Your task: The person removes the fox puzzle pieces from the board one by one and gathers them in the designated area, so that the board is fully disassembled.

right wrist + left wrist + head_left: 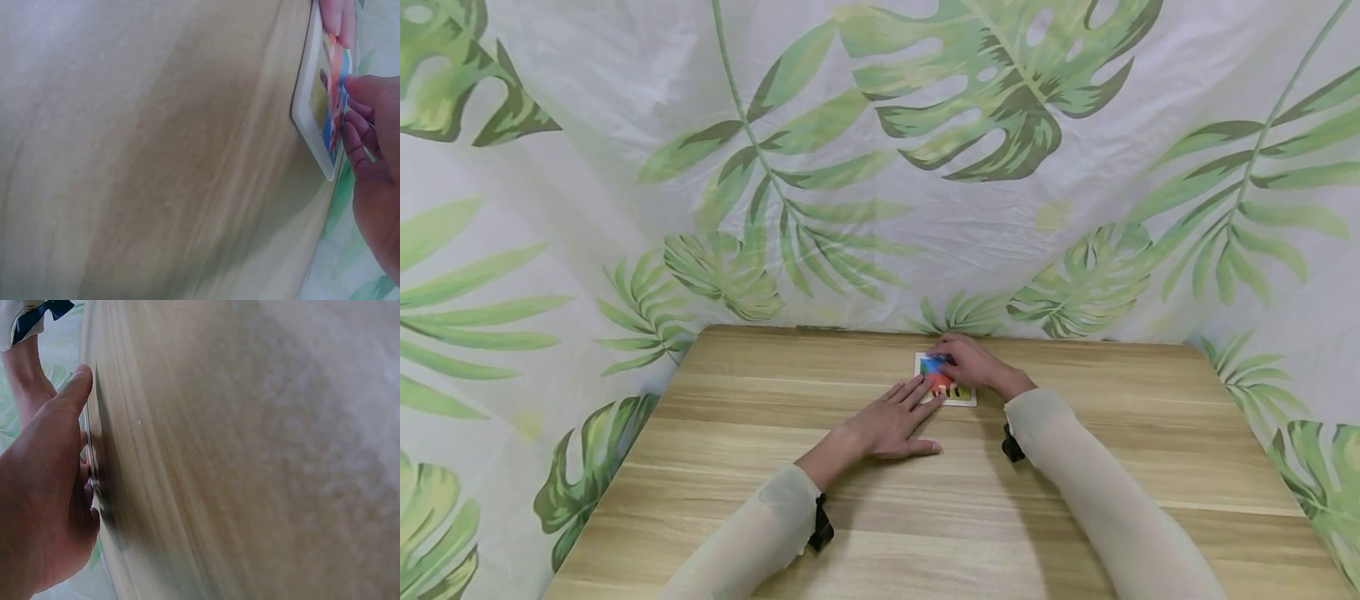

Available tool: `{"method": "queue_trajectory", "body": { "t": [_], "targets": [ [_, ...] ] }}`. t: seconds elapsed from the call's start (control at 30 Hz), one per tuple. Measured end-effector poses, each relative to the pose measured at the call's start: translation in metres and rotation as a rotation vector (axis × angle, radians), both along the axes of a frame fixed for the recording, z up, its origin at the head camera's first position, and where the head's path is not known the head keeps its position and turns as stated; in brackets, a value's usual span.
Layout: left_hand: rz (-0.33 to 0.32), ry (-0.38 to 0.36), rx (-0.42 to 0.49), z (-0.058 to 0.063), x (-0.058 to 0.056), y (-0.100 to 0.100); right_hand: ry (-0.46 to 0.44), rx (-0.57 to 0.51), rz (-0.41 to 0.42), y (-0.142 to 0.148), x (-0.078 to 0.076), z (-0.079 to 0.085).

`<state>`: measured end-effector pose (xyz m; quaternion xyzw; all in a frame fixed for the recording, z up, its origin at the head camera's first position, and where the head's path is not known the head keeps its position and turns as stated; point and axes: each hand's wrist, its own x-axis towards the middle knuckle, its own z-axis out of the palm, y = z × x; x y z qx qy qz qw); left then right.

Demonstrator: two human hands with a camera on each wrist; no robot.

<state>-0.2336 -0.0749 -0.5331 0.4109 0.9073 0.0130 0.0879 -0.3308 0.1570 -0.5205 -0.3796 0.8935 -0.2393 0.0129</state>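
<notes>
A small flat picture board (pixel 964 400) with a white rim and a bright blue, red and green picture lies on the table near its back edge. My left hand (pixel 891 423) rests palm down, fingers straight, their tips on the board's left side and the thumb spread apart on the wood. From the far right, my right hand (pixel 973 362) reaches over the board with bent fingers. In the right wrist view, its thumb and fingertips (pixel 351 80) touch the picture (pixel 334 94) near the far side. Whether they pinch a loose part cannot be made out.
The wood-grain table (pixel 760 392) stretches around the board on all sides. Right behind it hangs a pale cloth (pixel 865 225) with green leaves, also down both sides. A dark strapped device (pixel 822 525) sits at each wrist.
</notes>
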Motion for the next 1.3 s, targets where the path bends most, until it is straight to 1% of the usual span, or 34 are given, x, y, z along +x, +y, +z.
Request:
{"method": "queue_trajectory", "body": {
  "t": [0.2, 0.4, 0.53, 0.7, 1.0, 1.3],
  "targets": [
    [0.0, 0.0, -0.005, 0.0, 0.0, 0.0, -0.013, -0.001, 0.029, -0.003, -0.002, 0.002],
    [0.002, -0.004, -0.009, 0.002, 0.0, 0.001, -0.021, 0.003, 0.015, -0.006, -0.005, 0.0],
    [0.004, -0.002, -0.015, 0.001, 0.0, 0.001, -0.038, 0.018, 0.003, -0.006, -0.005, -0.001],
    [0.001, 0.001, -0.021, 0.0, 0.0, 0.001, -0.052, 0.03, 0.011, -0.008, -0.005, 0.0],
    [-0.001, 0.016, -0.03, -0.003, -0.002, -0.001, -0.05, 0.076, 0.032, -0.011, -0.008, 0.006],
    [0.001, 0.02, -0.03, 0.0, 0.0, 0.001, -0.05, 0.134, 0.034, -0.013, -0.013, 0.009]
  ]
}}
